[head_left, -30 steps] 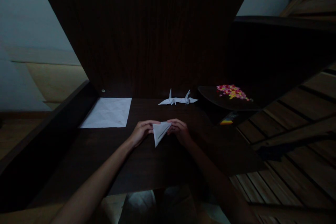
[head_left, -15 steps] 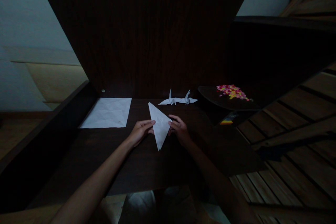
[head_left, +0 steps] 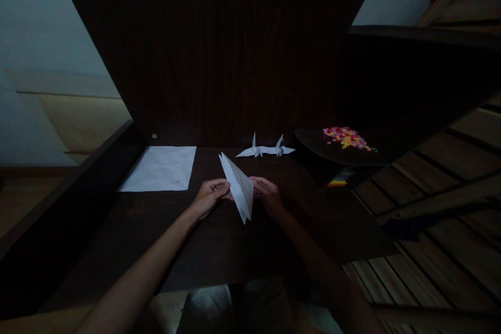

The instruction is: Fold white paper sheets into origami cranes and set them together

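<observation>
A white folded paper (head_left: 239, 188), diamond-like with pointed ends, is held above the dark desk, its layers parting along the left side and at the lower tip. My left hand (head_left: 211, 197) pinches its left corner between thumb and fingers. On the opposite corner my right hand (head_left: 266, 192) is closed, some of its fingers hidden behind the paper. Beyond the hands, two white paper cranes (head_left: 266, 151) stand side by side against the back panel. To the left lies a flat, creased white sheet of paper (head_left: 164, 169).
A dark side panel (head_left: 66, 198) borders the desk (head_left: 188, 255) on the left. At the right, a curved shelf (head_left: 313, 146) carries a heap of small pink, red and yellow pieces (head_left: 347, 138). Below it is a yellow-edged object (head_left: 338, 182). Wooden slats (head_left: 430, 182) lie farther right.
The folded paper has turned between my hands, so its left layers now open toward me. Its lower tip has swung right. My right hand's fingers have drawn lower behind the corner.
</observation>
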